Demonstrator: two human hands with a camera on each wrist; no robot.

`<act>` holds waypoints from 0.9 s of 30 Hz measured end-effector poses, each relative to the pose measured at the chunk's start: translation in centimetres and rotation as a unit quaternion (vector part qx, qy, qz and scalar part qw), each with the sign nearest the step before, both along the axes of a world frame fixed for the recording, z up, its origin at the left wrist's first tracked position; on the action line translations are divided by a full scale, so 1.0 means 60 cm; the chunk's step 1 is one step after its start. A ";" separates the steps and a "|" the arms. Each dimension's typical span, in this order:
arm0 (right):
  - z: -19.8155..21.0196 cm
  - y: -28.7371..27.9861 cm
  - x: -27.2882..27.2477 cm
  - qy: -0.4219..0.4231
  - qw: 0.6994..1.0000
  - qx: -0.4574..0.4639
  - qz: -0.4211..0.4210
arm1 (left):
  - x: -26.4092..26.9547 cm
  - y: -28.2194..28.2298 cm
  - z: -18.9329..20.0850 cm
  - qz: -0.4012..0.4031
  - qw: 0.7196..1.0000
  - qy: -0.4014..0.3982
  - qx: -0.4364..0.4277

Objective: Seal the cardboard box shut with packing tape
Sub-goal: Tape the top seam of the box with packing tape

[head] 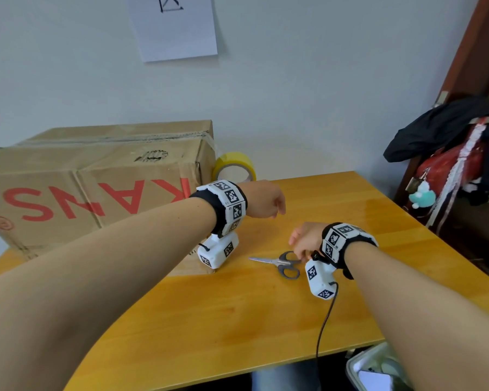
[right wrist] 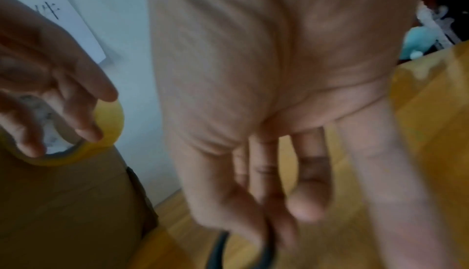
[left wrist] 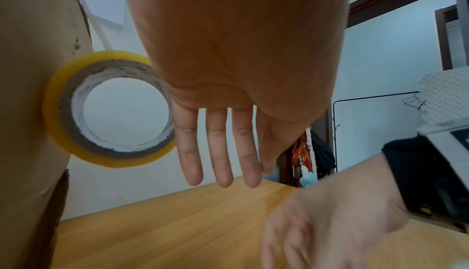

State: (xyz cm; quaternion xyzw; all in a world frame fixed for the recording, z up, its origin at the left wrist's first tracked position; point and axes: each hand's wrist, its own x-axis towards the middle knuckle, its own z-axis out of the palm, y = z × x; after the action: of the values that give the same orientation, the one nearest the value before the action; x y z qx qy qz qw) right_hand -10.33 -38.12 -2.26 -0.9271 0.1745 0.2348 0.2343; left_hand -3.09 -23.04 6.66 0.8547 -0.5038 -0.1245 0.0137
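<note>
Box [head: 96,190] lies long along the wall, tape [head: 235,167] on edge beside it, left hand [head: 263,198] loose near tape, right hand [head: 305,239] pinching scissors [head: 283,263]

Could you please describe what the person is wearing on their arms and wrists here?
Both forearms are bare, with no sleeves. Each wrist carries a black band faced with white tiles printed with black square codes. A white boxy camera unit with similar codes hangs under each wrist. A thin black cable trails from the right unit.
</note>
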 end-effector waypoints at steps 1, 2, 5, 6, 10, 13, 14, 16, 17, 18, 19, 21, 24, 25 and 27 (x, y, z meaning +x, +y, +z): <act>0.008 0.002 0.002 -0.042 0.999 0.033 -0.012 | -0.001 0.002 0.001 0.003 1.000 -0.007 0.000; 0.018 0.004 0.003 -0.090 0.993 0.076 -0.032 | 0.000 0.003 0.002 0.009 1.000 -0.013 -0.001; 0.061 0.012 0.010 -0.231 0.957 0.167 -0.059 | 0.010 0.008 0.010 0.069 0.997 0.030 -0.035; 0.078 0.016 0.013 -0.271 0.946 0.169 -0.052 | 0.014 0.010 0.016 0.106 0.990 0.069 -0.060; 0.132 0.026 0.020 -0.387 0.894 0.220 -0.050 | 0.020 0.016 0.046 0.194 0.957 0.156 -0.146; 0.160 0.030 0.022 -0.451 0.854 0.252 -0.062 | 0.022 0.026 0.067 0.160 0.967 0.137 -0.140; 0.168 0.031 0.024 -0.468 0.841 0.261 -0.069 | 0.023 0.029 0.071 0.144 0.970 0.137 -0.140; 0.184 0.034 0.028 -0.494 0.823 0.270 -0.075 | 0.022 0.035 0.076 0.127 0.967 0.157 -0.157; 0.190 0.036 0.030 -0.503 0.817 0.272 -0.073 | 0.022 0.039 0.077 0.126 0.961 0.175 -0.175; 0.195 0.038 0.031 -0.512 0.809 0.280 -0.068 | 0.021 0.041 0.079 0.128 0.951 0.197 -0.198; 0.199 0.039 0.031 -0.521 0.800 0.289 -0.065 | 0.020 0.041 0.081 0.133 0.941 0.218 -0.223; 0.206 0.038 0.031 -0.539 0.785 0.295 -0.070 | 0.020 0.044 0.087 0.138 0.930 0.227 -0.255; 0.211 0.033 0.033 -0.531 0.798 0.275 -0.072 | 0.021 0.045 0.098 0.147 0.927 0.200 -0.280; 0.212 0.032 0.033 -0.518 0.810 0.268 -0.067 | 0.024 0.044 0.102 0.149 0.926 0.189 -0.290; 0.212 0.028 0.033 -0.486 0.835 0.254 -0.053 | 0.025 0.042 0.112 0.140 0.927 0.164 -0.306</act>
State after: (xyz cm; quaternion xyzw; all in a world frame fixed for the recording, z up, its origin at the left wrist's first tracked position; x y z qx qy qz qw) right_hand -8.35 -36.46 10.46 -0.8192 0.0214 -0.2232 0.5279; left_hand -1.56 -20.55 13.39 0.8386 -0.3831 -0.0992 0.3744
